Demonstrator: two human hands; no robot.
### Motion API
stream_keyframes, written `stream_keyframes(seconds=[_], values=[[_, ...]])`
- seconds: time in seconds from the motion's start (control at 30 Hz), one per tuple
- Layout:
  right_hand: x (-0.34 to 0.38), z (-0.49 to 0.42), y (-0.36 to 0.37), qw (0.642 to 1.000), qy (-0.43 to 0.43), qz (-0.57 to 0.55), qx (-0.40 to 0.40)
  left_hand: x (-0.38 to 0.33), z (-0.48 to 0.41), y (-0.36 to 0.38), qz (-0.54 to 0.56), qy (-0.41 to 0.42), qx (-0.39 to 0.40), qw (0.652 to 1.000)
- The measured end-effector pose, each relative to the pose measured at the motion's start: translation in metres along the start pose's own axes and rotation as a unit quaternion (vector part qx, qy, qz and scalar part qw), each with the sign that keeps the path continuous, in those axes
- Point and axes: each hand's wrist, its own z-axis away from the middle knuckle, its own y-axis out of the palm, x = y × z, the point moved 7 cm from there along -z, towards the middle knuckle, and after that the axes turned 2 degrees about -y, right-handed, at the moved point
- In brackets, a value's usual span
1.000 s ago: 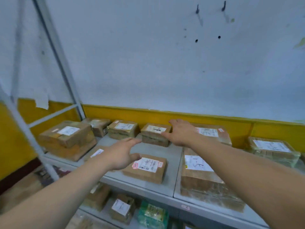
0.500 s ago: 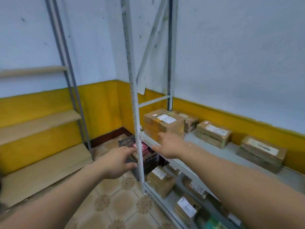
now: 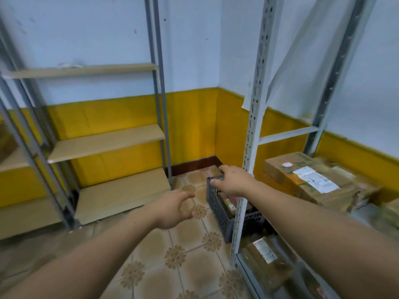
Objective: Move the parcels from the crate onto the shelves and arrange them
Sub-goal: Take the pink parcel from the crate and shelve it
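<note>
The left fingers (image 3: 187, 195) are spread and gently curved, thumb held apart from them, with nothing between them. The left hand (image 3: 172, 209) hovers palm-down over the floor (image 3: 174, 275), which is laid with beige tiles carrying brown flower motifs. The right fingers (image 3: 222, 169) are loosely extended, the thumb held away from them. The right hand (image 3: 234, 181) is over the far corner of the crate (image 3: 216, 205); blur hides whether the thumb touches the rim.

The crate is dark grey plastic lattice. It stands on the tiles in the corner of the room, partly behind the perforated front post (image 3: 250, 137) of the right-hand rack. Only slivers of parcels (image 3: 230, 205) show inside it, one with a red patch.

On the rack's shelf, just right of the post, sits a large cardboard box (image 3: 287, 175) with a white label on top, and more taped boxes lie blurred beyond it. On the level beneath lies another labelled parcel (image 3: 265, 255).

Across the floor to the left stands a second rack with grey metal uprights and three pale wooden boards (image 3: 108, 139), the lowest close to the tiles.

The walls (image 3: 190, 50) are white above and yellow below, with a dark brown skirting (image 3: 194, 164) along the bottom of the corner.
</note>
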Motion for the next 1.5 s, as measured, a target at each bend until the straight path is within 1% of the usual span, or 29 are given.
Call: stream_keyframes(seconds=[0.17, 0.3, 0.47, 0.53, 0.67, 0.8, 0.93, 1.0, 1.1, 1.23, 1.3, 1.4, 1.5], values=[[0.004, -0.092, -0.004, 1.0, -0.01, 0.012, 0.015, 0.04, -0.069, -0.034, 0.046, -0.027, -0.009, 0.999], [0.007, -0.165, 0.005, 1.0, -0.002, 0.015, 0.016, 0.084, -0.133, -0.053, 0.042, -0.016, -0.012, 0.999], [0.0, -0.265, 0.023, 0.999, 0.051, 0.001, 0.009, 0.148, -0.232, -0.074, 0.045, 0.013, -0.009, 0.999], [-0.007, -0.298, 0.03, 0.996, 0.087, -0.014, 0.003, 0.173, -0.274, -0.081, 0.042, 0.02, 0.005, 0.999], [-0.022, -0.344, 0.043, 0.988, 0.143, -0.05, 0.023, 0.201, -0.35, -0.091, 0.032, 0.036, 0.047, 0.998], [-0.054, -0.382, 0.044, 0.982, 0.185, -0.043, 0.022, 0.197, -0.423, -0.089, 0.014, 0.075, 0.084, 0.994], [-0.101, -0.418, 0.047, 0.972, 0.231, -0.045, 0.026, 0.173, -0.502, -0.076, -0.037, 0.126, 0.118, 0.984], [-0.128, -0.433, 0.053, 0.963, 0.261, -0.066, 0.032, 0.156, -0.539, -0.068, -0.06, 0.153, 0.127, 0.978], [-0.171, -0.447, 0.063, 0.94, 0.316, -0.116, 0.047, 0.134, -0.588, -0.056, -0.081, 0.183, 0.151, 0.968], [-0.214, -0.451, 0.073, 0.919, 0.362, -0.136, 0.068, 0.118, -0.638, -0.035, -0.031, 0.189, 0.234, 0.953], [-0.232, -0.453, 0.078, 0.905, 0.386, -0.159, 0.078, 0.113, -0.666, -0.023, -0.037, 0.195, 0.268, 0.943], [-0.261, -0.454, 0.086, 0.878, 0.432, -0.193, 0.067, 0.101, -0.708, -0.005, -0.05, 0.22, 0.283, 0.932], [-0.281, -0.453, 0.099, 0.843, 0.486, -0.224, 0.06, 0.094, -0.752, 0.019, -0.08, 0.233, 0.294, 0.923]])
